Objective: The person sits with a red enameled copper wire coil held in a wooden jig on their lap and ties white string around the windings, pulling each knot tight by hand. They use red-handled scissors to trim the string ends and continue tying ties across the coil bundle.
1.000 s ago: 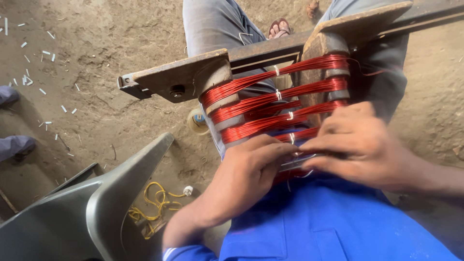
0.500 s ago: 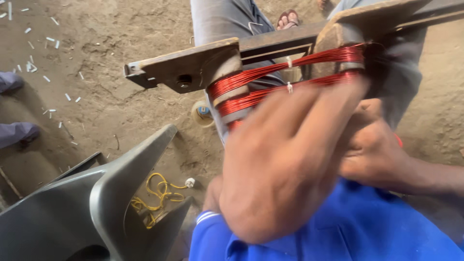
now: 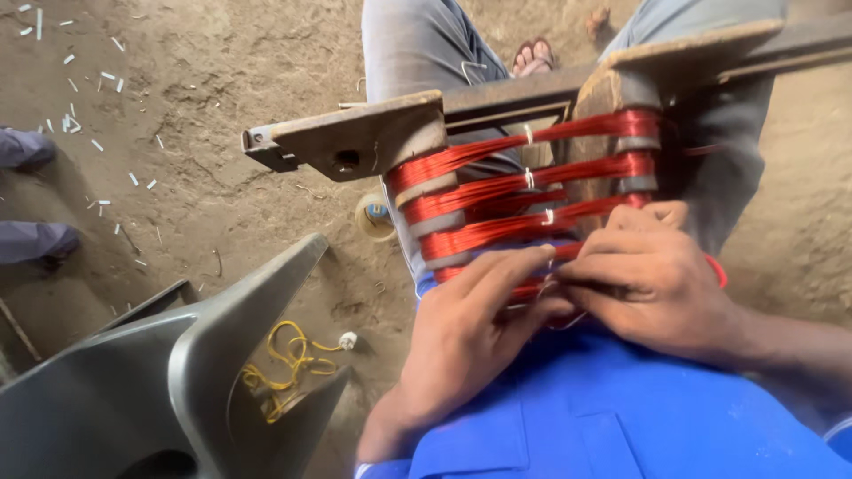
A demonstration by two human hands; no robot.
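Several bundles of red enamelled wire [image 3: 524, 182] are wound around a stepped wooden former [image 3: 355, 137] that rests across my lap. Small white ties bind each bundle. My left hand [image 3: 470, 337] lies on the nearest red bundle, fingers stretched along it. My right hand [image 3: 652, 279] pinches the same bundle just beside the left fingertips, fingers curled tight around the wire. Both hands meet at the lowest coil, above my blue garment [image 3: 603, 417].
A grey plastic chair [image 3: 160, 381] stands at lower left, with a tangle of yellow wire [image 3: 284, 364] on the dirt floor beside it. A tape roll [image 3: 377, 215] lies under the former. Another person's sandalled foot [image 3: 532, 58] and grey trouser legs are beyond it; shoes at far left.
My left hand had lifted up close to the camera half a second ago; it has dropped back onto the lowest red coil. My right hand stayed on the coil.
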